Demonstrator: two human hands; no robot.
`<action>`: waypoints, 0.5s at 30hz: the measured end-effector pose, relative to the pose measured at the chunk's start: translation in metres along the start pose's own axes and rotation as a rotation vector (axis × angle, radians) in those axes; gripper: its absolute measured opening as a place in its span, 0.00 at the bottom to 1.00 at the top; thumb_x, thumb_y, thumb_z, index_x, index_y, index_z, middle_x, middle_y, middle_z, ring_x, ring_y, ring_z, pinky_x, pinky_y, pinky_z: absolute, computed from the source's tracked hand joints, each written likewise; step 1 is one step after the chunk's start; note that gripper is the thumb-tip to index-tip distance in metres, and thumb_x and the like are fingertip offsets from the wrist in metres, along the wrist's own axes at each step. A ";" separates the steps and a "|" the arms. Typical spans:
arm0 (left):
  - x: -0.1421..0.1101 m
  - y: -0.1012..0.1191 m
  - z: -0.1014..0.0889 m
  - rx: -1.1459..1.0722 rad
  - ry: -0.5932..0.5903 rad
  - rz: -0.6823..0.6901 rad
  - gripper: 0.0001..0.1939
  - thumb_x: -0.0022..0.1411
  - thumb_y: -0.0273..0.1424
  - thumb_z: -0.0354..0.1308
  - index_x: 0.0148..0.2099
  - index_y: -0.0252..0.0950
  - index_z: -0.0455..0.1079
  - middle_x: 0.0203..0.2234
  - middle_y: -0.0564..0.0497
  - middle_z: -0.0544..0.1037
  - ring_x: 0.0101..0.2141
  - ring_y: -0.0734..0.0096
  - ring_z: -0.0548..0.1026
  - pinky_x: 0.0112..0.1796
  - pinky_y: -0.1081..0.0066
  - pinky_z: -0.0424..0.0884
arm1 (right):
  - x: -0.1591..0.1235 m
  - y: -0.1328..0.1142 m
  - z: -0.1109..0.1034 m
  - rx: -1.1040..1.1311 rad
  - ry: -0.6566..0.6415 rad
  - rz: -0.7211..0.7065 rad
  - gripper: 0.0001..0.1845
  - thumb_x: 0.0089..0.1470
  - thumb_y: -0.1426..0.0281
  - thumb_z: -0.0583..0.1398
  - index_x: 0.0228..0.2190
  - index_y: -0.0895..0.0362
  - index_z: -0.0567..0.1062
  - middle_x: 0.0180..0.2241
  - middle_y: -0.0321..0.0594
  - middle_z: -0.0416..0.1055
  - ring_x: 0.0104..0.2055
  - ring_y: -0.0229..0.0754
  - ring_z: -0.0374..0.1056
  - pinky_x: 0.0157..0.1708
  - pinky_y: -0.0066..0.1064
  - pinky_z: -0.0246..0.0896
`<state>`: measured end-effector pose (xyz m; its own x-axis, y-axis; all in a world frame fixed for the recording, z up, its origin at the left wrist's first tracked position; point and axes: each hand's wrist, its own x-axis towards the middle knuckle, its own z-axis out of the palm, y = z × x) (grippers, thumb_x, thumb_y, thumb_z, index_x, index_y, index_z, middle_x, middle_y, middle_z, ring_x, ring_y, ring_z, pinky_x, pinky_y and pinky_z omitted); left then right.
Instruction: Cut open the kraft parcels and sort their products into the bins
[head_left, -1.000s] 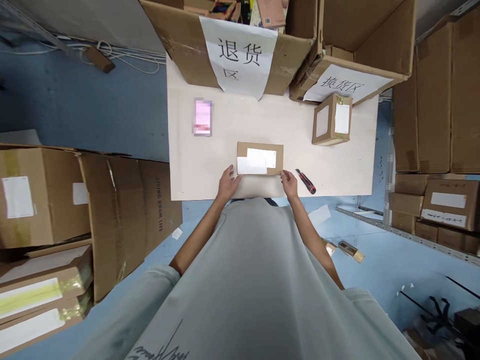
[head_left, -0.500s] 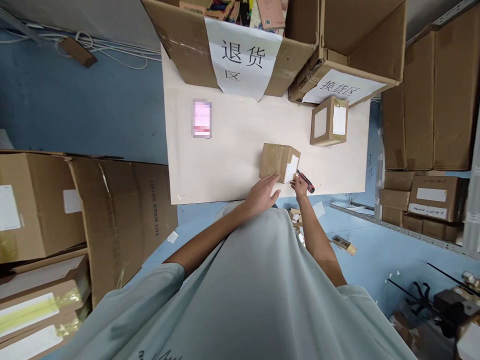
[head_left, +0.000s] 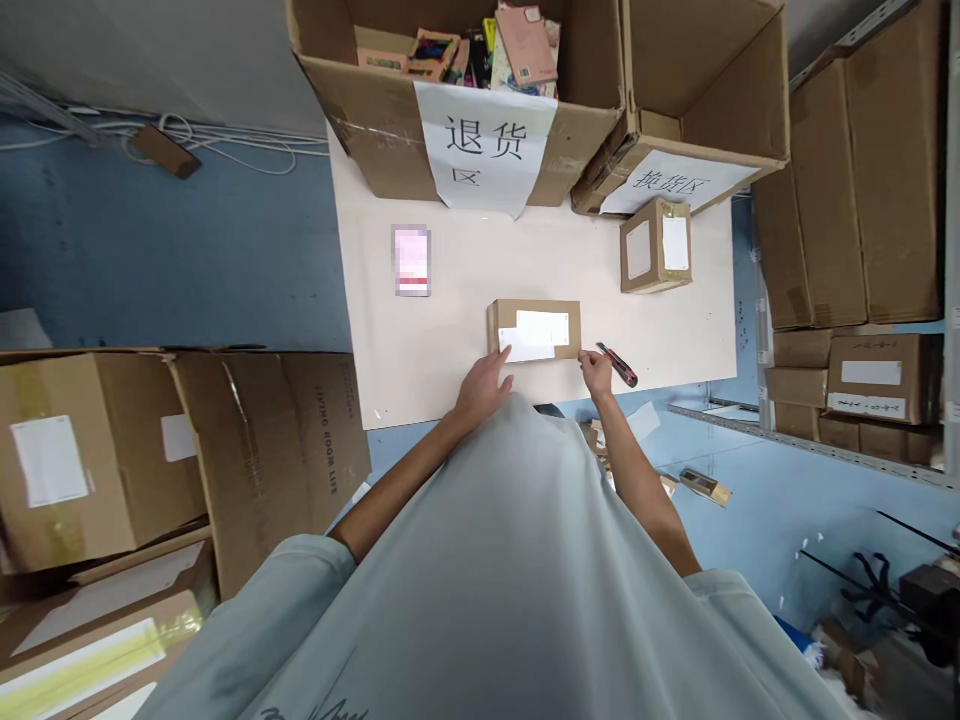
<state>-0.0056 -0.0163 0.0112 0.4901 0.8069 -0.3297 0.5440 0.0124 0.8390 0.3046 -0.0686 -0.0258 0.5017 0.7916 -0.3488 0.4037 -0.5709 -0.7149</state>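
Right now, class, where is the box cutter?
In the head view, the box cutter lies on the table near its front edge, just right of the person's right hand.

The white table carries 4 boxes, 1 cutter, 1 pixelated item.

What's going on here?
A person at a table has both hands at a box near the front edge. The left hand is at its near left, one finger over it; the right hand is at its near right corner. A knife lies unheld just right of that hand. A second box stands farther back, before an open carton.
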 end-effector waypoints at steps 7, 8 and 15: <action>-0.012 -0.042 -0.015 -0.034 0.101 -0.107 0.32 0.73 0.38 0.60 0.76 0.39 0.72 0.75 0.39 0.72 0.75 0.39 0.66 0.75 0.41 0.62 | -0.040 -0.071 0.007 -0.063 0.060 -0.152 0.31 0.69 0.42 0.59 0.45 0.56 0.87 0.50 0.56 0.85 0.53 0.59 0.80 0.58 0.51 0.78; -0.014 -0.048 -0.019 -0.037 0.134 -0.126 0.31 0.73 0.39 0.60 0.74 0.38 0.74 0.75 0.38 0.72 0.75 0.38 0.66 0.75 0.41 0.61 | -0.050 -0.084 0.009 -0.092 0.024 -0.224 0.29 0.72 0.45 0.58 0.47 0.55 0.87 0.50 0.54 0.84 0.54 0.58 0.79 0.59 0.50 0.78; -0.016 -0.087 -0.045 -0.104 0.207 -0.343 0.28 0.74 0.46 0.58 0.68 0.38 0.80 0.70 0.35 0.78 0.69 0.41 0.76 0.72 0.43 0.68 | -0.107 -0.160 0.053 -0.396 -0.203 -0.536 0.23 0.81 0.54 0.55 0.52 0.49 0.87 0.55 0.48 0.81 0.54 0.53 0.79 0.52 0.41 0.77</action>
<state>-0.0914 -0.0039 -0.0375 0.1387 0.8473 -0.5127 0.5755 0.3524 0.7380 0.1461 -0.0504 0.0936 0.0175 0.9895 -0.1435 0.8235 -0.0957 -0.5592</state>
